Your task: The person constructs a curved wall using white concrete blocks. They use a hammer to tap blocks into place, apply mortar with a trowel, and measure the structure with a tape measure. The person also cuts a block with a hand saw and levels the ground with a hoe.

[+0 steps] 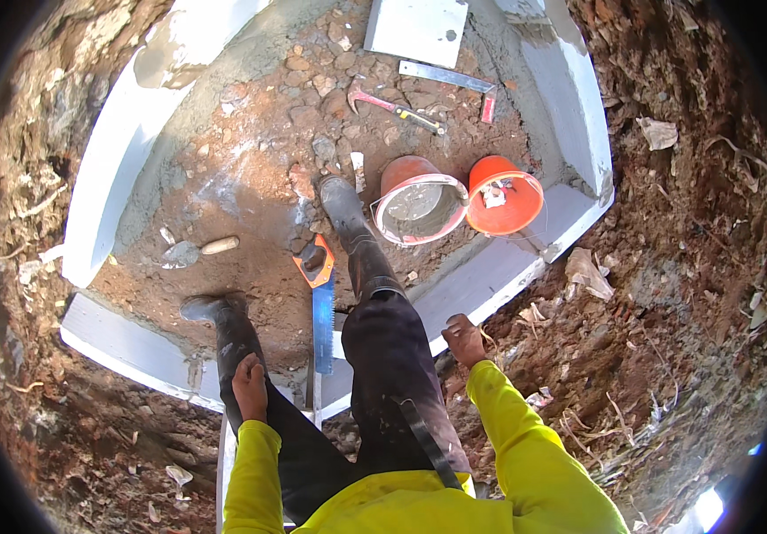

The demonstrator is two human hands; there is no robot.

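Note:
My left hand (250, 387) hangs over my left leg with its fingers curled in, and nothing shows in it. Out to the right of my right knee, my right hand (465, 340) is closed in a fist, close to the outer edge of the pale block wall (481, 283); no held thing shows. Between my boots lies a handsaw (322, 307) with a blue blade and an orange-black handle. A trowel (184, 254) with a wooden handle rests on the soil beyond my left boot. Two orange buckets stand right of my right boot: a mortar-smeared bucket (418, 203) and a cleaner bucket (505, 198).
A red claw hammer (397, 110), a try square (450, 78) and a white block (416, 28) lie on the stony soil ahead. White block walls (125, 169) with grey mortar ring the pit. Rough earth (686, 222) surrounds it. A ladder-like frame (315, 392) runs beneath me.

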